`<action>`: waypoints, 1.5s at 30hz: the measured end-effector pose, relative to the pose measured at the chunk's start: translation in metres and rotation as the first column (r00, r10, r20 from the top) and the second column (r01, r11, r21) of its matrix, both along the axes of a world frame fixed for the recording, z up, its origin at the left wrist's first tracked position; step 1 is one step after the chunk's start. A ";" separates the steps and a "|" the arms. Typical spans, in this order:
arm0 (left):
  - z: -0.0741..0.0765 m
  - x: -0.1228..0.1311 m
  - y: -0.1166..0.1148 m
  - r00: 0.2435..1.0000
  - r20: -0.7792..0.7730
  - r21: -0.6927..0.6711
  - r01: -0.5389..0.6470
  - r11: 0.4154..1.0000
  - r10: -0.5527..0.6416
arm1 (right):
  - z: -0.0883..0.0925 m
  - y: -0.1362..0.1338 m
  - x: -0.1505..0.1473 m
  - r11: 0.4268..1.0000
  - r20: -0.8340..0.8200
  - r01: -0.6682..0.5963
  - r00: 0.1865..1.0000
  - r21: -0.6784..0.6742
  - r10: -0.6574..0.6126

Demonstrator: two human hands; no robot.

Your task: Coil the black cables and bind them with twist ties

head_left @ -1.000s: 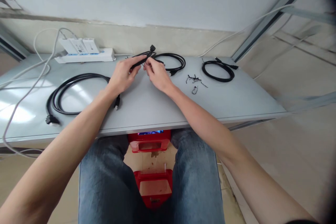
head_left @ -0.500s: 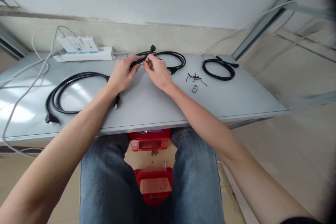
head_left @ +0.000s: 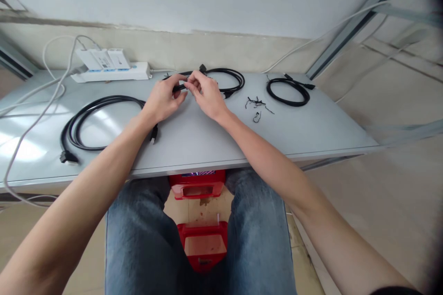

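A coiled black cable (head_left: 179,87) is held over the back of the table, with my left hand (head_left: 164,97) closed around it. Thumb and fingertips of my right hand (head_left: 206,95) are pinched together against the cable, at what looks like a thin black twist tie mostly covered by the fingers. A dark plug (head_left: 202,68) pokes up just behind the right hand. Behind it and to the right lies another black cable coil (head_left: 238,78). Several loose black twist ties (head_left: 256,101) are scattered to the right of my right hand.
A large looped black cable (head_left: 74,131) lies at the left, partly under my left forearm. Farther right is a smaller black coil (head_left: 289,101). A white power strip (head_left: 136,72) with adapters sits along the wall. White cords hang over the table's left side.
The black cable and its plug end have dipped lower between my hands. My right fingers have shifted slightly left along it and curl more tightly; the left hand stays about in place.
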State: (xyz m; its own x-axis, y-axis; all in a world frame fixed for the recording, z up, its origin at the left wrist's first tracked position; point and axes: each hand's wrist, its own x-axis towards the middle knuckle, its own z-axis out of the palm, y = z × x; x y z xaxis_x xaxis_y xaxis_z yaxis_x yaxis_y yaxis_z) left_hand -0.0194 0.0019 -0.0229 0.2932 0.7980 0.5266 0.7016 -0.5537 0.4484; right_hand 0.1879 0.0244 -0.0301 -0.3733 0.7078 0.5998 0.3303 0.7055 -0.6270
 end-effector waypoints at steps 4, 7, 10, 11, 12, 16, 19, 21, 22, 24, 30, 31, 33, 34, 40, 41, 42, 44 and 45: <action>0.003 0.002 -0.003 0.999 -0.025 0.001 0.030 1.000 -0.030 | -0.002 0.003 0.001 1.000 0.009 0.011 1.000 0.007 -0.011; 0.005 0.002 -0.005 0.999 -0.045 0.006 0.013 1.000 -0.013 | -0.002 0.005 0.000 1.000 0.009 0.010 1.000 0.030 -0.010; 0.006 0.002 -0.005 0.998 -0.056 0.017 0.001 1.000 -0.001 | -0.002 0.005 0.000 0.999 0.005 0.006 1.000 0.043 -0.006; 0.006 0.002 -0.005 0.998 -0.057 0.021 0.003 1.000 -0.001 | -0.002 0.004 0.000 0.999 0.004 0.007 1.000 0.044 -0.007; 0.005 0.002 -0.005 0.998 -0.056 0.025 0.005 1.000 -0.003 | -0.002 0.004 0.000 0.999 0.002 0.011 1.000 0.043 -0.011; 0.005 0.003 -0.006 0.999 -0.047 0.038 0.019 0.999 -0.017 | -0.003 0.005 0.001 0.999 -0.004 0.037 0.999 0.031 -0.037; 0.006 0.004 -0.006 0.999 -0.026 0.048 0.040 0.998 -0.039 | -0.004 0.009 0.003 0.999 -0.010 0.025 1.000 0.032 -0.024; 0.006 0.005 -0.006 0.998 -0.006 0.044 0.059 0.997 -0.059 | -0.004 0.010 0.003 1.000 -0.017 0.012 1.000 0.028 -0.011; 0.006 0.005 -0.006 0.998 0.003 0.039 0.070 0.997 -0.070 | -0.004 0.011 0.004 1.000 -0.018 0.003 1.000 0.025 -0.003; 0.006 0.005 -0.005 0.996 0.014 0.037 0.084 0.996 -0.084 | -0.002 0.010 0.004 1.000 -0.019 -0.007 1.000 0.022 0.008; 0.002 0.003 -0.001 0.999 0.007 0.052 0.054 0.997 -0.054 | 0.001 0.006 0.004 0.999 0.035 -0.014 0.999 0.046 0.012; 0.001 0.003 0.000 0.999 0.002 0.050 0.044 0.998 -0.044 | 0.001 0.005 0.004 0.999 0.036 -0.014 0.999 0.051 0.012; 0.001 0.002 0.000 1.000 -0.009 0.040 0.026 0.999 -0.026 | 0.002 0.004 0.003 0.998 0.032 -0.010 0.999 0.059 0.008; 0.002 0.002 -0.001 1.000 -0.016 0.033 0.018 0.999 -0.017 | 0.003 0.003 0.003 0.998 0.030 -0.006 1.000 0.061 0.004; 0.006 0.000 -0.005 0.998 -0.070 0.004 0.003 1.000 -0.002 | 0.010 -0.003 0.001 0.999 0.046 0.015 0.999 0.031 -0.017; 0.006 0.000 -0.005 0.997 -0.073 0.002 0.009 1.000 -0.009 | 0.011 -0.003 0.001 1.000 0.042 0.018 0.999 0.024 -0.019; 0.006 -0.001 -0.005 0.997 -0.074 0.000 0.016 1.000 -0.016 | 0.011 -0.003 0.001 1.000 0.039 0.017 0.999 0.017 -0.018; 0.004 -0.001 -0.003 0.997 -0.076 -0.005 0.021 1.000 -0.021 | 0.010 -0.002 0.002 1.000 0.039 0.006 0.999 0.006 -0.007; 0.003 -0.001 -0.003 0.997 -0.078 -0.009 0.019 1.000 -0.019 | 0.009 -0.001 0.002 1.000 0.041 -0.001 0.999 0.000 0.001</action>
